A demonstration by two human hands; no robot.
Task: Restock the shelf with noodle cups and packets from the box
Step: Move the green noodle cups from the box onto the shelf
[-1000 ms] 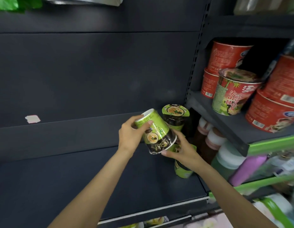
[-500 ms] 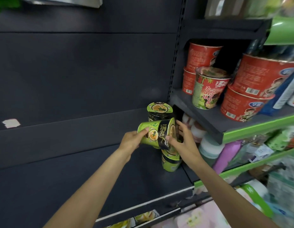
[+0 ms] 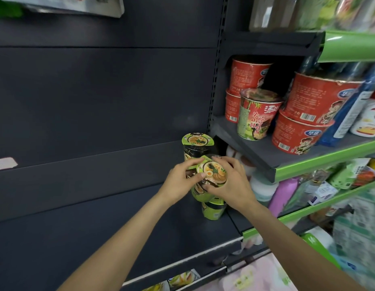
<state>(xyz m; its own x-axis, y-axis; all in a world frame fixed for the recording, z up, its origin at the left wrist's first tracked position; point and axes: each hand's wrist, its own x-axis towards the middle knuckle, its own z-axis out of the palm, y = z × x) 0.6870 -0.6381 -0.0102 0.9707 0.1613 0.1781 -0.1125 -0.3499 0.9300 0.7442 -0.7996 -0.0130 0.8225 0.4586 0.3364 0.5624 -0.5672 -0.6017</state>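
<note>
A green and black noodle cup is upright between my hands, lid facing up, over another green cup standing on the dark shelf. My left hand grips its left side and my right hand curls round its right side and rim. Behind it stands a taller stack topped by a third green cup against the shelf's right end. The box is out of view.
On the right, a higher shelf carries red noodle bowls and a red-green bowl. Bottles and packets fill the shelves below it. A white sticker marks the back panel.
The cup lay tilted on its side in my hands; now it is turned upright with the lid on top and lowered onto the front stack. The view shifted left.
</note>
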